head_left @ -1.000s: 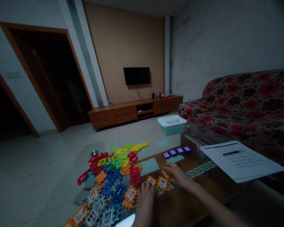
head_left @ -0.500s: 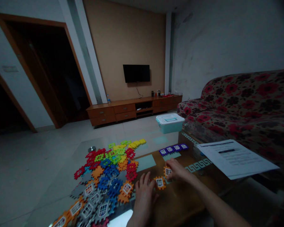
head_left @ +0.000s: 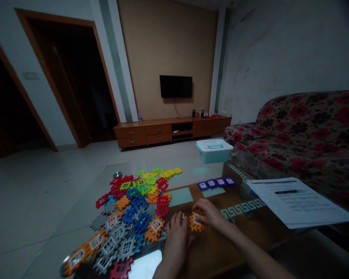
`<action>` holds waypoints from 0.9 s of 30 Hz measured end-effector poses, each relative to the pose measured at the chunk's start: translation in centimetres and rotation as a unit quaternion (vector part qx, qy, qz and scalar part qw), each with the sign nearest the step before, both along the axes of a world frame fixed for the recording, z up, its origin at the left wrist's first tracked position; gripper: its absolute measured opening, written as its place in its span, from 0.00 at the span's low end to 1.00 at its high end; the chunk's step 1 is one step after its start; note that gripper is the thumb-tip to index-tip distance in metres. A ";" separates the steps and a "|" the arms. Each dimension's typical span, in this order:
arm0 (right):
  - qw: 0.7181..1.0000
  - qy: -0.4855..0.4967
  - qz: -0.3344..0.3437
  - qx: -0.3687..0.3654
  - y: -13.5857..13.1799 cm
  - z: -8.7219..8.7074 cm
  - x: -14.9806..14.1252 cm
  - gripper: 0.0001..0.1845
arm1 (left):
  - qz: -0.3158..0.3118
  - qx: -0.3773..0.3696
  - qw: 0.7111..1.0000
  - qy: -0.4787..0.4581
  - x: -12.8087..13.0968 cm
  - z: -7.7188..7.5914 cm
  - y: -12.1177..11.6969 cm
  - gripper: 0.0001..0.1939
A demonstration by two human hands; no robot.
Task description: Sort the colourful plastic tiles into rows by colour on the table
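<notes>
Living-room walls sit in dim light, with a wall-mounted television (head_left: pixel 176 86) over a long wooden TV cabinet (head_left: pixel 171 131) far ahead of the hands and a red-flowered sofa (head_left: pixel 302 135) off to their right. Both hands work above a glass-topped coffee table (head_left: pixel 113 175) with a wooden panel (head_left: pixel 218 248) beneath the glass. The right hand (head_left: pixel 208 214) is curled narrow, its fingertips (head_left: pixel 196 212) pinching the top of an orange gear-edged window piece (head_left: pixel 196 223), which lies just ahead of the left hand; gripping only one edge seems to leave the piece's face uncovered. The left hand (head_left: pixel 176 240) is open and spread, right beside that piece and holding nothing visible, perhaps placed there to steady it. Immediately left of both hands spreads a loose heap of interlocking plastic puzzle pieces (head_left: pixel 136 209) in red, blue, grey, orange, yellow and green, apparently kept together within easy reach. Forward of the right hand, a row of joined purple window pieces (head_left: pixel 216 183) lies neatly in line, apart from the heap. Further right, printed paper sheets (head_left: pixel 296 201) lie out of the way, and a lidded teal plastic box (head_left: pixel 214 151) stands far ahead of the right hand.
</notes>
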State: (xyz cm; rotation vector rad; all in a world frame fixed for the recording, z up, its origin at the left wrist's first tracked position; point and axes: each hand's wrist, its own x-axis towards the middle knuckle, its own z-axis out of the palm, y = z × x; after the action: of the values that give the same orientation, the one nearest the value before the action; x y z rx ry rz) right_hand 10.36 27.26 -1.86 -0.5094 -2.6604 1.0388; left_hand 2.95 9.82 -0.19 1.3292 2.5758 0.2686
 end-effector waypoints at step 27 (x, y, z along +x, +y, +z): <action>0.986 -0.054 -0.127 0.095 18.5 -1.9 8.2 0.22 | -0.047 0.016 0.999 0.014 -1.9 -1.1 0.4 0.30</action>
State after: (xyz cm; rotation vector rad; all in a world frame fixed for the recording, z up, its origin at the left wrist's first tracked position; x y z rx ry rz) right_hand 18.53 45.74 -3.72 -0.8567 -2.6586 0.6964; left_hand 1.05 10.18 -1.32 1.4702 2.5321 0.2771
